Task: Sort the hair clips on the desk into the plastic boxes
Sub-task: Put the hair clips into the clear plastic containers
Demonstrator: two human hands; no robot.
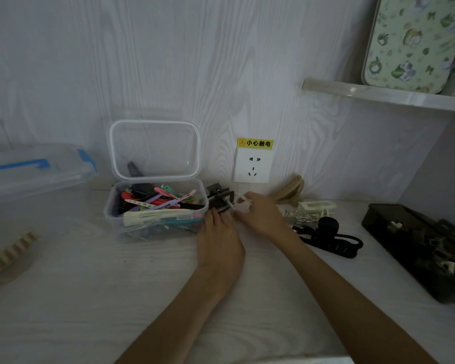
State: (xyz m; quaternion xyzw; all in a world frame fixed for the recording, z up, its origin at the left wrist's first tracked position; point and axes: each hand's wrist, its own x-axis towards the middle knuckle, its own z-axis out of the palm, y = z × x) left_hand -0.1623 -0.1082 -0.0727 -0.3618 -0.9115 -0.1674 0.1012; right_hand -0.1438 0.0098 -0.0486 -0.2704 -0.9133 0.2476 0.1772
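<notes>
Head view: three boxes; left hand on dark clip; right hand fingers pinch, perhaps, clear clip.

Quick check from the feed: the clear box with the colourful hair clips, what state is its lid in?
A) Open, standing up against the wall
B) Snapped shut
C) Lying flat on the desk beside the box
A: the clear box has its lid upright behind it against the wall.

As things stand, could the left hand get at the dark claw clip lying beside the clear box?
Probably yes. The left hand lies flat on the desk with its fingertips right at the dark claw clip, and nothing sits between them. The clear box stands just beside it, not across the way.
</notes>
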